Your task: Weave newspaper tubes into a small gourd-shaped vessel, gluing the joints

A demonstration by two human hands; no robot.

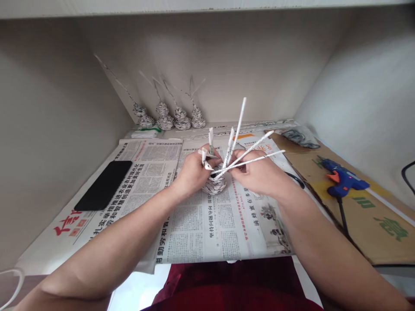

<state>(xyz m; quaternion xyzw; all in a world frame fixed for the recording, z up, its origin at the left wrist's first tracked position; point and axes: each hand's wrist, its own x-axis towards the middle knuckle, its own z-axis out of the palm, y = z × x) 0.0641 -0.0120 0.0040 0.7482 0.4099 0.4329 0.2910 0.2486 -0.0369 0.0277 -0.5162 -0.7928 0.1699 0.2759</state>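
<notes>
A small woven paper basket of rolled newspaper strips stands on the newspaper between my hands. Several rolled paper sticks rise and fan out from its top, mostly to the right. My left hand is closed at the basket's left side, its fingers pinching a paper stick near the rim. On the right side, my right hand is closed around the lower part of the sticks, its thumb and fingers near the rim. The fingertips of both hands are partly hidden by the sticks.
Several finished-looking woven gourd shapes line the back left. A black phone lies on the newspaper. To the right, a blue glue gun with its cord rests on cardboard. Walls enclose both sides, and a shelf edge hangs overhead.
</notes>
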